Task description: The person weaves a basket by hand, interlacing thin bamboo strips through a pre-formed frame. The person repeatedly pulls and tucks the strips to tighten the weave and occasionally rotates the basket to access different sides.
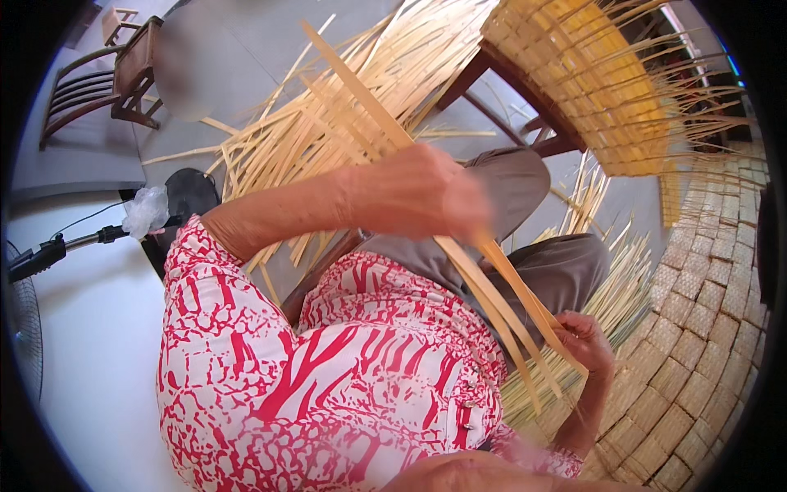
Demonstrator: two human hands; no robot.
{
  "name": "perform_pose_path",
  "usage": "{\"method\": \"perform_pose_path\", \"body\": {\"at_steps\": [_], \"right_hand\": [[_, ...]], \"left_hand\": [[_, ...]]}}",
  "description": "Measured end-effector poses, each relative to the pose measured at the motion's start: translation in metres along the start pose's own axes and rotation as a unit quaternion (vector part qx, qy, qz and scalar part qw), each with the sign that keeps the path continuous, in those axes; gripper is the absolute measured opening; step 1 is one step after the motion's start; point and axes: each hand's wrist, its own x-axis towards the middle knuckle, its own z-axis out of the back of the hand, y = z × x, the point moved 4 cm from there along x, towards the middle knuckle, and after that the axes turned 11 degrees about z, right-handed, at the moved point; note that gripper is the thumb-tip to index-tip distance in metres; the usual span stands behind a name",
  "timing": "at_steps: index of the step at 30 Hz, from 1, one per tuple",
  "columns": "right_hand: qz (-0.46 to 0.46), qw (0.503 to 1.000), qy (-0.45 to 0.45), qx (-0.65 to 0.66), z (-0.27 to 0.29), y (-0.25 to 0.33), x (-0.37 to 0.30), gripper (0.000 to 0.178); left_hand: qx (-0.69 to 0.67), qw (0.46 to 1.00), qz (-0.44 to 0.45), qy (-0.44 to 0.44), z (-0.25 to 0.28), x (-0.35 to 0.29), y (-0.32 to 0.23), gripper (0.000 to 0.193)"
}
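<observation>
Long, flat bamboo strips (pixel 361 90) run slantwise across my body, from the upper left down to the right. My left hand (pixel 430 193), partly blurred, is closed around their middle over my thigh. Below that fist the strips fan out into several lower ends (pixel 492 303). Farther down, my right hand (pixel 584 340) pinches the edge of one strip near its end, thumb and fingers together. A big pile of loose pale strips (pixel 279 156) lies on the floor beyond my left arm.
At the upper right, a partly woven basket (pixel 586 74) with strips sticking out rests on a dark wooden stool (pixel 484 74). Stacks of woven pieces (pixel 689 328) line the right side. Another strip bundle (pixel 615 295) lies beside my knee. A wooden chair (pixel 98 86) and a fan (pixel 26 328) stand left.
</observation>
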Motion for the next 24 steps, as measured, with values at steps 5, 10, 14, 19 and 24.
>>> {"method": "perform_pose_path", "body": {"at_steps": [5,10,14,19,24], "right_hand": [[0.135,0.966,-0.191,-0.11,0.007,0.056,-0.006,0.034],[0.137,0.948,-0.2,-0.205,0.005,0.076,-0.012,0.028],[0.058,0.953,-0.291,-0.059,0.021,0.03,-0.035,0.015],[0.022,0.888,-0.355,-0.29,0.045,0.031,-0.061,0.033],[0.042,0.725,-0.408,-0.553,0.098,0.024,-0.06,0.026]], "left_hand": [[0.025,0.998,-0.059,0.028,-0.006,0.063,-0.036,0.023],[0.011,0.993,-0.113,0.026,-0.028,0.123,-0.046,0.029],[0.021,0.989,-0.139,0.054,-0.051,0.153,-0.057,0.031],[0.065,0.989,-0.134,0.021,-0.071,0.177,-0.032,0.027],[-0.017,0.998,-0.059,-0.032,-0.074,0.17,0.07,0.013]]}}
